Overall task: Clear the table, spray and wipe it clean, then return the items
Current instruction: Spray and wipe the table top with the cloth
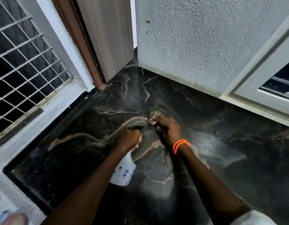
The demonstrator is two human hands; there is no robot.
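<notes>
A black marble table top (pixel 205 120) with pale veins fills the middle of the view, and nothing stands on it. My left hand (pixel 128 138) grips the neck of a white spray bottle (pixel 123 171) with blue marks, its black nozzle (pixel 136 127) pointing away from me over the stone. My right hand (pixel 167 129), with orange bands on the wrist, holds a small blurred cloth or object (pixel 154 116) just ahead of the nozzle; what it is cannot be told. A pale mist hangs over the surface to the right of my hands.
A rough white wall (pixel 197 46) bounds the table at the back, with a wooden door (pixel 108 38) in the corner. A grilled window (pixel 23 67) is on the left and a white window frame (pixel 262 78) on the right. Blurred items (pixel 8 216) lie at the bottom left.
</notes>
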